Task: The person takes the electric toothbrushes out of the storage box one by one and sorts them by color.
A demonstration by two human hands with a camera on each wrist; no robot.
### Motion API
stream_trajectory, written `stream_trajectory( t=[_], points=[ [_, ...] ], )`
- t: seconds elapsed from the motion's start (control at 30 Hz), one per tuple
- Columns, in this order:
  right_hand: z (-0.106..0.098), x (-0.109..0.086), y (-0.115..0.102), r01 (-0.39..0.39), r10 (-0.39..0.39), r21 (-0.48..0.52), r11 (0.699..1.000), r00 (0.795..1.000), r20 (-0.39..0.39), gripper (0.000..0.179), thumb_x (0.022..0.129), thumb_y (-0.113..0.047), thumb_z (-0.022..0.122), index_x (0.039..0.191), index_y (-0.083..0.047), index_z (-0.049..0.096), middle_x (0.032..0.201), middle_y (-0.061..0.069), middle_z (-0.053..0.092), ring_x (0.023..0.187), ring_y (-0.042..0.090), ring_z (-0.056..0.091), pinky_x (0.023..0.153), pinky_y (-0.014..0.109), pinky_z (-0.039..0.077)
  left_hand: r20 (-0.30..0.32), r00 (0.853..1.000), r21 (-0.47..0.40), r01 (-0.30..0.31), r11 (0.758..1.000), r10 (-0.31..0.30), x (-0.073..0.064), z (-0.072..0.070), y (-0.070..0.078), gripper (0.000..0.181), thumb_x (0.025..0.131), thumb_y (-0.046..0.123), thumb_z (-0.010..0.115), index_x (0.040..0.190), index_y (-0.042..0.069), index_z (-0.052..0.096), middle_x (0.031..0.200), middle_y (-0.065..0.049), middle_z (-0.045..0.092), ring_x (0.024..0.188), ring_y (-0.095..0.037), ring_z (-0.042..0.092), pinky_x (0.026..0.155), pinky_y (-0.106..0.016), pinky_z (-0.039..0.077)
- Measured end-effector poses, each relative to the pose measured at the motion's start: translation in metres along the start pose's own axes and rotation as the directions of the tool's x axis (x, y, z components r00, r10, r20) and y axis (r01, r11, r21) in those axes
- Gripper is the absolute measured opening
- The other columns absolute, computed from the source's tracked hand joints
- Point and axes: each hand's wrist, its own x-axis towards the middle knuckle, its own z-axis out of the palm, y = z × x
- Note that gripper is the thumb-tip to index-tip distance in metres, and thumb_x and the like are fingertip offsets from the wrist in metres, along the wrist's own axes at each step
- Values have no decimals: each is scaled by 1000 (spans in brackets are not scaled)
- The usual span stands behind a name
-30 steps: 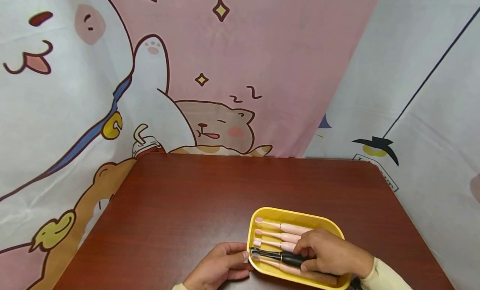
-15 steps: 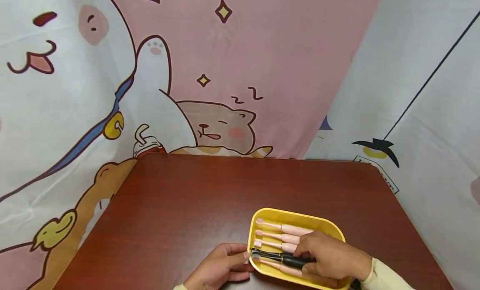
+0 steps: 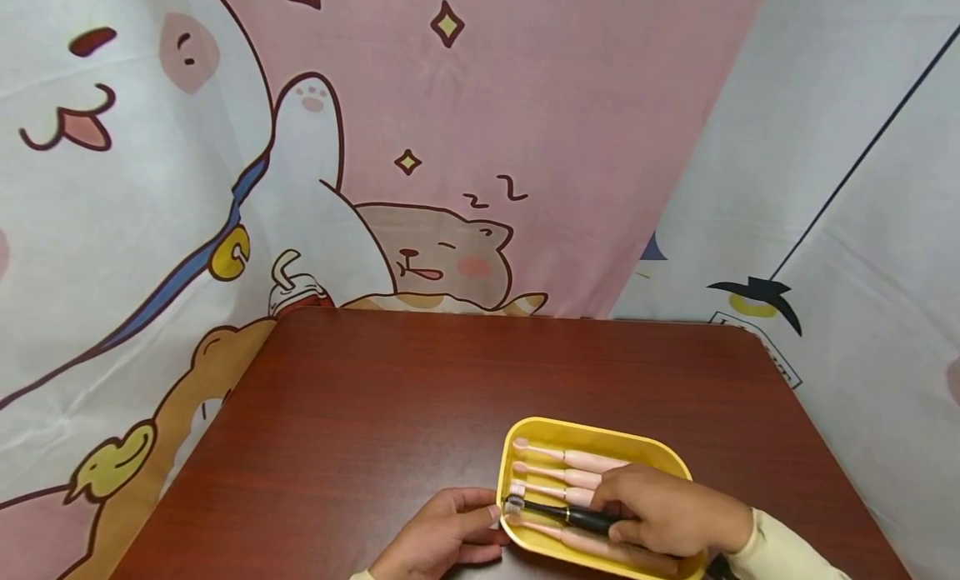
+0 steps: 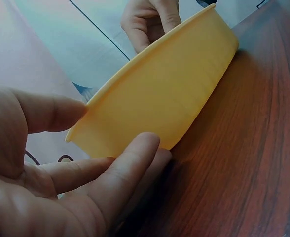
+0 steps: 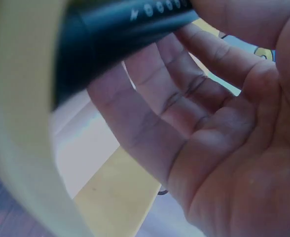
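A yellow tray (image 3: 592, 432) stands near the table's front edge with several pink electric toothbrushes (image 3: 594, 461) lying lengthwise in it. Over its front half, my right hand (image 3: 667, 509) pinches the handle of a black electric toothbrush (image 3: 588, 520), whose bristled head is at the tray's left end. In the right wrist view, the fingers lie along this black handle (image 5: 120, 37), which carries a row of small white marks. My left hand (image 3: 446, 532) steadies the tray's left end. Its fairly straight fingers touch the outer wall (image 4: 150, 94) and rim. The right hand hides several handle ends.
The brown wooden table (image 3: 405, 380) stretches behind and left of the tray. A cartoon-printed cloth (image 3: 600, 130) hangs round its back and sides. Something dark (image 3: 722, 568) shows under the right wrist, too little of it to identify.
The black toothbrush's head has turned and shifted slightly, now lying closer to the pink brush head behind it. Both hands and the tray stay nearly in place.
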Motion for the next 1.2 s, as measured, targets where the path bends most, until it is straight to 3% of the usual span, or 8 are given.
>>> stream_trajectory(
  t=[0.27, 0.67, 0.93, 1.2],
  points=[
    [-13, 0, -5, 19, -18, 82, 996, 1000, -11, 14, 97, -27, 64, 111, -27, 64, 96, -17, 61, 79, -4, 52, 66, 18, 48, 5, 1000, -2, -24, 1000, 24, -3, -1, 1, 45, 100, 17, 58, 134, -11, 51, 117, -20, 69, 97, -21, 69, 82, -33, 58],
    [-20, 24, -14, 37, -32, 117, 992, 998, -51, 17, 100, -32, 59, 116, -27, 60, 101, -15, 61, 90, -1, 56, 75, 23, 51, -2, 1000, 5, -24, 1000, 24, -4, -2, 1, 45, 99, 19, 60, 134, -9, 52, 115, -19, 70, 96, -21, 69, 80, -33, 59],
    [-30, 50, -30, 33, -21, 195, 980, 998, -61, 18, 100, -28, 60, 118, -27, 61, 104, -12, 66, 94, 3, 61, 82, 24, 52, -13, 1000, 11, -16, 1000, 16, -3, -4, -2, 44, 99, 19, 60, 132, -9, 54, 111, -17, 71, 93, -19, 69, 79, -32, 59],
    [-43, 95, -46, 39, -13, 243, 969, 994, -109, 16, 99, -26, 61, 115, -26, 60, 103, -9, 68, 97, 9, 63, 84, 27, 51, -8, 1000, 17, 0, 1000, 0, -2, -4, -1, 45, 99, 21, 61, 133, -8, 54, 113, -17, 71, 94, -19, 70, 78, -30, 59]
  ],
)
